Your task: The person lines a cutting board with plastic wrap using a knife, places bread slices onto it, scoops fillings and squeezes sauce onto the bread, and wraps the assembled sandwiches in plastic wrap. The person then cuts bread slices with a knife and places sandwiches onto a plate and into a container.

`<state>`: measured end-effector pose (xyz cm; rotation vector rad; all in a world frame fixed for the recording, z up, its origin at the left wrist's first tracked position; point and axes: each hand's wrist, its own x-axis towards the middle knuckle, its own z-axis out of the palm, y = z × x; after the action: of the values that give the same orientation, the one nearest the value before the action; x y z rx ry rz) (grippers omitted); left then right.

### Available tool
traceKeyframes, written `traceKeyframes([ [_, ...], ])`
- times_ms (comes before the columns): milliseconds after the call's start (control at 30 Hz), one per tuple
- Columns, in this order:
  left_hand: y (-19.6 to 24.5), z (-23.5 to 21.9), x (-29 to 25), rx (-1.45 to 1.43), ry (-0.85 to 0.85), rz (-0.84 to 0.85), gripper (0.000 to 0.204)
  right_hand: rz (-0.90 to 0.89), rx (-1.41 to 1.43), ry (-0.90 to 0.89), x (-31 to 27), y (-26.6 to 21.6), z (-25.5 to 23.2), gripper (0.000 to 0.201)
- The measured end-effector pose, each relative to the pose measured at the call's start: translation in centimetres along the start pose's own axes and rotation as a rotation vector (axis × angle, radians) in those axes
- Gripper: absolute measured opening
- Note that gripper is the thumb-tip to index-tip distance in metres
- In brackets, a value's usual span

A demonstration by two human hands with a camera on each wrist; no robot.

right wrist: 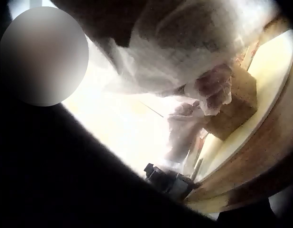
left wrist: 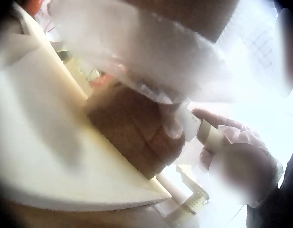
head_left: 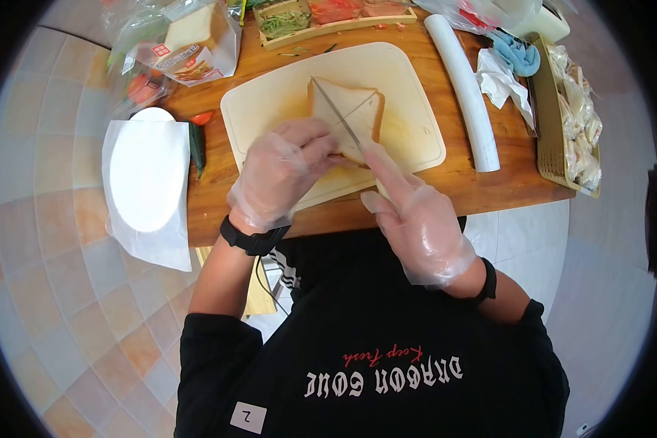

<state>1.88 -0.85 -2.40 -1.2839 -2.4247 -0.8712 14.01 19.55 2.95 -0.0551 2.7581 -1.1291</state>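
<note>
A square stack of sliced bread (head_left: 361,109) with brown crust lies on the white cutting board (head_left: 409,139). A line runs across its top to the upper right corner. My right hand (head_left: 423,226), in a clear plastic glove, grips a knife (head_left: 336,111) by its pale handle (left wrist: 212,137). Its blade lies along the other diagonal of the bread, forefinger stretched forward along the knife. My gloved left hand (head_left: 281,168) holds the bread at its near left side with bent fingers. In the left wrist view, a fingertip (left wrist: 172,126) touches the crust, where thin lines show between layers.
Trays of shredded vegetables (head_left: 285,24) stand behind the board, beside a bread bag (head_left: 190,44). To the left are a white oval plate (head_left: 147,175) on paper and a cucumber piece (head_left: 197,148). Cling film roll (head_left: 463,95) and a basket of wrapped food (head_left: 562,175) lie right.
</note>
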Motion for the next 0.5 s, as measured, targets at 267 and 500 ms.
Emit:
traceKeyframes([
  [267, -0.4, 0.2, -0.1, 0.017, -0.046, 0.06, 0.027, -0.029, -0.039, -0.003, 1.3, 0.6, 0.0, 0.059],
  [500, -0.5, 0.3, -0.3, 0.002, -0.041, 0.056, 0.026, 0.043, -0.027, 0.018, -0.2, 0.0, -0.5, 0.057],
])
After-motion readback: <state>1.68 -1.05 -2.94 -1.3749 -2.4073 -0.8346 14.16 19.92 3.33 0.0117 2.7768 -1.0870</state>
